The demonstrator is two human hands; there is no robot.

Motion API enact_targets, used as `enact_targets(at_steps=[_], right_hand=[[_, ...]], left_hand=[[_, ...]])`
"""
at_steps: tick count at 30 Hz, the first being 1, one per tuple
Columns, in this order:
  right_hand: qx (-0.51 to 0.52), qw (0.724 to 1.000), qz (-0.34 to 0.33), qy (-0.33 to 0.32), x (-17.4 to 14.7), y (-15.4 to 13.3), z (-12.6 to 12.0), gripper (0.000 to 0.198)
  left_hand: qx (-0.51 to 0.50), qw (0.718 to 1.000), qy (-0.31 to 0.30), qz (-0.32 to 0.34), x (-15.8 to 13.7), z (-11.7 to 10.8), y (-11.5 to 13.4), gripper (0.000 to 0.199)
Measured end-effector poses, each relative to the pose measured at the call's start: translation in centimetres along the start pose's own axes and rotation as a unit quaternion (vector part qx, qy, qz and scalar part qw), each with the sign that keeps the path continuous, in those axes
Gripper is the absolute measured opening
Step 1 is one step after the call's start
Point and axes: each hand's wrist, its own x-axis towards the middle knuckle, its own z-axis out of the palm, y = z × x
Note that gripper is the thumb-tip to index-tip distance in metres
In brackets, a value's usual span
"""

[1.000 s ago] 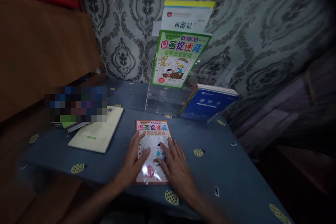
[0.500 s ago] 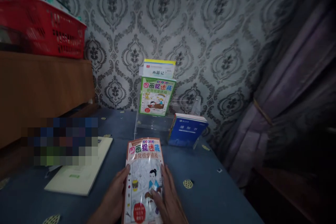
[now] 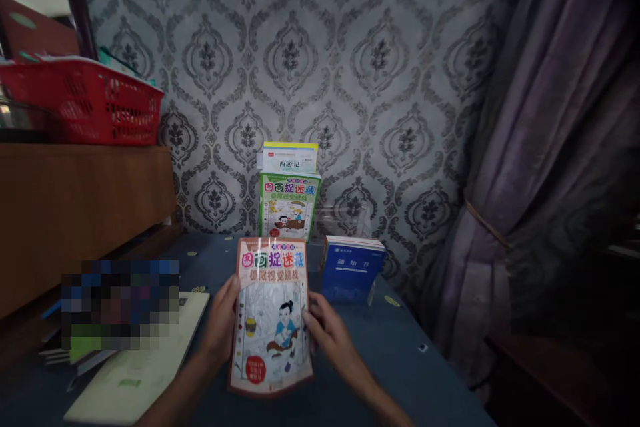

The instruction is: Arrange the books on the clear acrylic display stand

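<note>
Between my two hands is a picture book (image 3: 273, 320) with an orange-brown border, its cover facing me and its lower edge slightly bowed. My left hand (image 3: 223, 317) grips its left edge. On the right edge, my right hand (image 3: 327, 327) holds it with the thumb on the cover and the other fingers partly hidden behind. Beyond it, a green-bordered picture book (image 3: 290, 207) and a white and yellow book (image 3: 290, 159) lean upright on a clear stand (image 3: 345, 219). A thick blue book (image 3: 351, 272) stands at the stand's lower right.
Left on the dark blue tabletop (image 3: 395, 360) lie a pale book (image 3: 143, 373) and a pile of blurred-out books (image 3: 120, 307). A red basket (image 3: 110, 103) sits on a wooden cabinet (image 3: 85, 207). Patterned wallpaper rises behind; a tied purple curtain (image 3: 490, 213) hangs at right.
The held book has risen and moved away from me, toward the stand, so its whole cover shows. My right thumb has shifted from mid-cover to the right edge. The view has tilted up.
</note>
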Motion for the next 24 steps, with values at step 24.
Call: enact_targets(at_steps=[24], right_hand=[[-0.232,0.923,-0.262,0.16,18.9,-7.1,-6.4,0.02]], left_hand=[[0.255,0.921,-0.073,0.285,16.5,8.3,10.8,0.029]])
